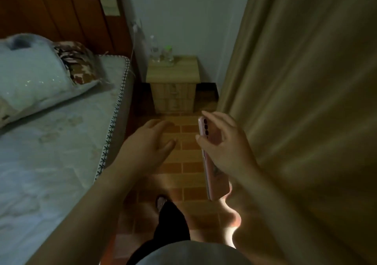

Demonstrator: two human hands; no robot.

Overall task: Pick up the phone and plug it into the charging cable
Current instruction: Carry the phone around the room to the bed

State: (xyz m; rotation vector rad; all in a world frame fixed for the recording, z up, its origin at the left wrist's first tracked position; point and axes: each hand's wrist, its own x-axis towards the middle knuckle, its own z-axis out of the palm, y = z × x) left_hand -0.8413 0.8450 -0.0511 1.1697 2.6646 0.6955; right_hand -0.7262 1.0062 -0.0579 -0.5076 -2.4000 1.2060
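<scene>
Right hand: fingers loosely curled round pink phone, held edge-on, lens end forward, likely ready for plugging. Left hand: spread, empty, beside phone. Cable: well beyond phone, hanging by the wall.

Your right hand has its grip on the slim pink phone, held edge-on above the brick-patterned tiled floor, with your empty left hand just to its left. The bed with the pale quilted mattress runs along your left, pillows at its far end. Ahead, between bed and long beige curtain on your right, stands the small wooden nightstand, two clear plastic bottles on top. A white charging cable hangs on the wall behind it.
</scene>
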